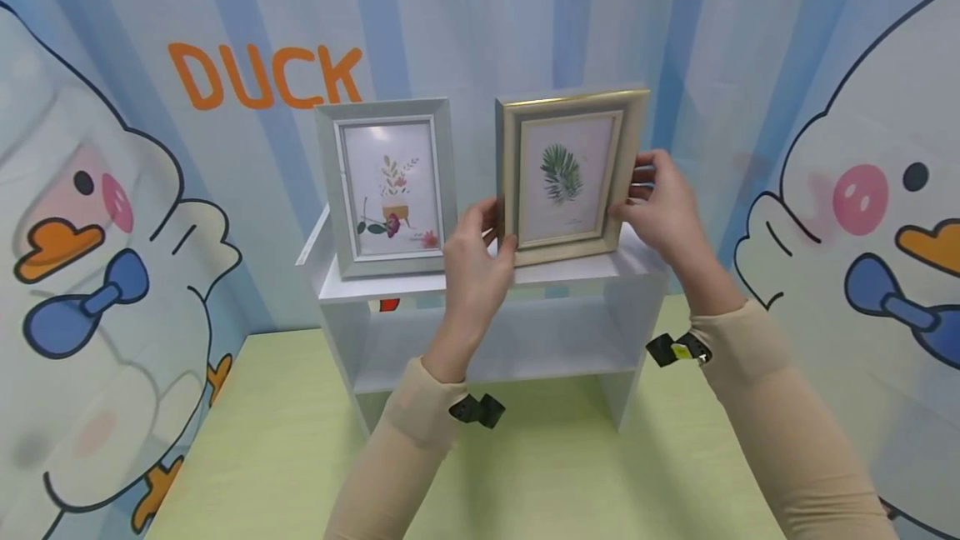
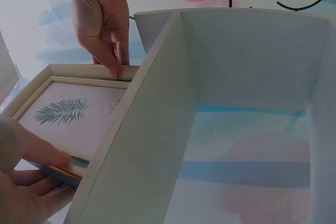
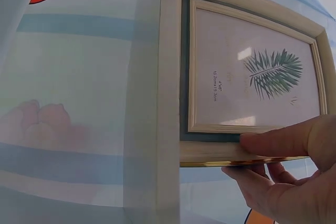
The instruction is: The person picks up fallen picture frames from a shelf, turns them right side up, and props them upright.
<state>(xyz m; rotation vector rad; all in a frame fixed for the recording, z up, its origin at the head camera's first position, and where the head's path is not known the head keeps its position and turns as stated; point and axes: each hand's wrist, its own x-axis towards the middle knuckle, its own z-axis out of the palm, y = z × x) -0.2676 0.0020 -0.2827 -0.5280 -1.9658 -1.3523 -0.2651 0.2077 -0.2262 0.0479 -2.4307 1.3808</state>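
A gold picture frame [image 1: 562, 252] with a green palm-leaf print stands on the right part of the white shelf's top, in both hands. The left hand [image 1: 480, 265] grips its lower left side, thumb on the front and fingers behind. On the opposite side the right hand [image 1: 663, 211] pinches the frame's edge, thumb in front. Both wrist views show the thumbs on the gold border and the fingers curled behind it. A silver-white picture frame [image 1: 327, 190] with a potted-plant print stands upright to the left on the same top, touched by neither hand.
The small white shelf unit [image 1: 483, 319] has a lower board and stands on a yellow-green surface [image 1: 300, 440]. Behind it hangs a blue striped curtain [image 1: 480, 15] with duck drawings and the word DUCK. A low side panel [image 1: 315, 238] rises at the top's left end.
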